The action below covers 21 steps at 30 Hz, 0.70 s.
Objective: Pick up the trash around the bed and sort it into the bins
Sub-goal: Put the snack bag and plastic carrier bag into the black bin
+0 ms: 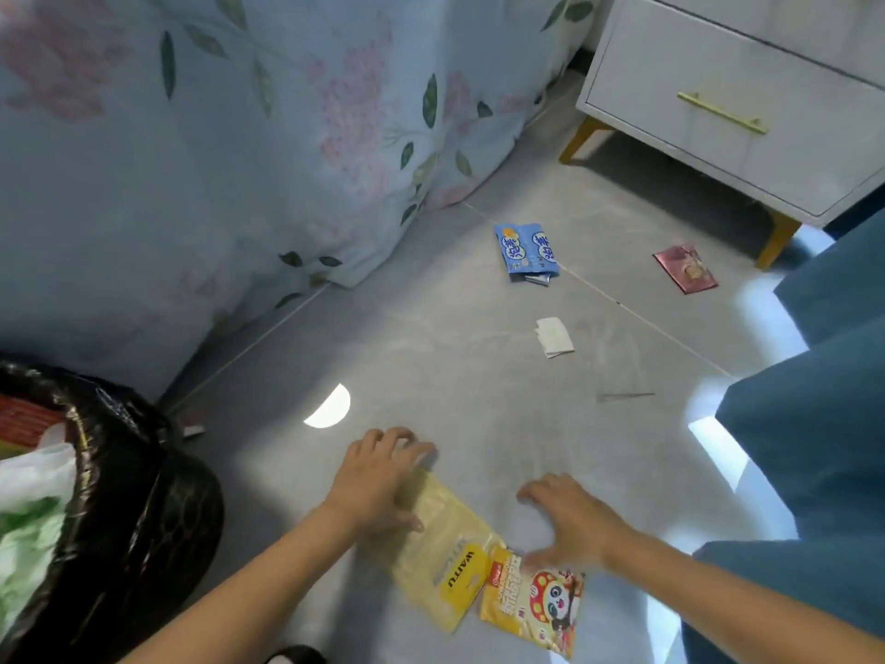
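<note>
Where I look down: floor beside the bed (201, 151)
Left hand (378, 481): fingers spread, resting on pale yellow packet (445, 558), label reads "WAITU"
Right hand (570, 524): fingers apart, thumb touching cartoon snack wrapper (531, 606)
Bin (119, 496): left, black-lined

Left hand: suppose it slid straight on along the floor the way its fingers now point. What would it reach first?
The left hand points up-frame and slightly right. Bare grey floor lies ahead; the first thing roughly in that line looks like the blue wrapper, though depth is uncertain.
</note>
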Available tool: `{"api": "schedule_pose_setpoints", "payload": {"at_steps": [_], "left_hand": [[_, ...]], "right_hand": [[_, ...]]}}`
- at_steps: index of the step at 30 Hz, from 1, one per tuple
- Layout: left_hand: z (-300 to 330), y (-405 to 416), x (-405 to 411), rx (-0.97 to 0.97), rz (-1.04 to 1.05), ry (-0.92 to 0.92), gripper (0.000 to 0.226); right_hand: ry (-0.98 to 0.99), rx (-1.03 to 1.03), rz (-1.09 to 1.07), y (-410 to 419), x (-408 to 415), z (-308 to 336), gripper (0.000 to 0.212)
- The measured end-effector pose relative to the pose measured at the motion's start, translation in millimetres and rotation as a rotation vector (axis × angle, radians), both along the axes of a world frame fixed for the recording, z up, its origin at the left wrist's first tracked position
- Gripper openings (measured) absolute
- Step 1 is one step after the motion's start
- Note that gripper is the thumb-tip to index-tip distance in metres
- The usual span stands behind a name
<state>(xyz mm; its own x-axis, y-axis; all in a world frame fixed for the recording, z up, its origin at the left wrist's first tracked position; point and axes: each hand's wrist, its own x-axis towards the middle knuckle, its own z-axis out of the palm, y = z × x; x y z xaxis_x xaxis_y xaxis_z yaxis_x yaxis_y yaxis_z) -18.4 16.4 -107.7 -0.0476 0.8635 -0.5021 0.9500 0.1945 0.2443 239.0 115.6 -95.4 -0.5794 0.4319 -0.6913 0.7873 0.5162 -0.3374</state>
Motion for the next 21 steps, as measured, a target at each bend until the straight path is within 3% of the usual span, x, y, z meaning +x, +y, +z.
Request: {"api": "schedule_pose_setpoints", "payload": {"at_steps": [2, 4, 10, 13, 15, 18, 21], "left_hand": [[-9, 1, 1, 0.068, -0.187, 0.026, 0.088], [-14, 2, 1, 0.067, -0.246, 0.043, 0.079], [-3, 14, 3, -0.042, -0.252, 0.114, 0.059], [5, 22, -1, -0.083, -0.124, 0.09, 0.035], [12, 29, -7, -0.094, 0.01, -0.009, 0.027], [32, 39, -21, -0.023, 0.179, -0.153, 0.035], [66, 48, -37, 0.1, 0.321, -0.232, 0.034]], "right_hand": [[0.001, 0.034, -0.014, -23, 8, -10, 0.091], [0.02, 0.113, -0.004, -39, 13, -16, 0.086], [0.033, 0.134, -0.005, -48, 18, -22, 0.054], [0.052, 0.05, -0.042, -45, 17, -26, 0.019], [0.025, -0.021, -0.045, -40, 15, -29, 0.026], [0.039, -0.081, -0.013, -19, 6, -24, 0.038], [0.112, -0.126, -0.087, 14, -18, -3, 0.03]]}}
